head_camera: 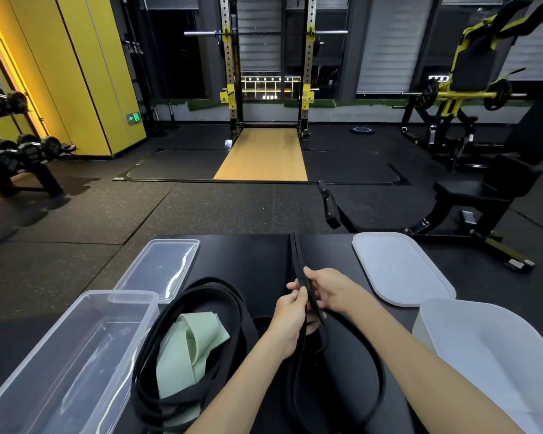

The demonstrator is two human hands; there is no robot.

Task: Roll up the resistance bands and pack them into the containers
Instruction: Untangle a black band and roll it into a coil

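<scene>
While the roll is being started (step in hand): the person is gathering the black band [297, 252] between both hands, and I judge they are forming the first tight turn.
Left hand [290, 317]: is pinching the black band with curled fingers, on the near side of the other hand's hold.
Right hand [326, 291]: is gripping the same band, its fingers wrapping round it from the right and almost meeting the left fingertips.
Black band: is running from the hands across the worktop [248, 255] to its far edge as two strands side by side. Its slack is looping wide to the right and back toward the person.
Pile of bands [213, 288]: is lying just left of the black band, with a pale green band [195, 339] folded inside its coils.
Clear tub [119, 294]: is standing further left of the black band, beyond the pile. A clear lid [160, 267] is lying on its far side (it may be a shallow tray, hard to tell).
White tub [470, 333]: is standing well right of the black band, with its white lid [402, 267] lying beyond it.
Doing it well: the strands are probably needing to stay flat and stacked, not twisted. One hand should be holding the core firmly while the other is feeding band in under light tension, so the roll is staying compact enough for a tub.
Watching for: the slack loop may be catching on the pile as it is drawn in.
Progress: early, since no band is looking rolled or packed.
</scene>
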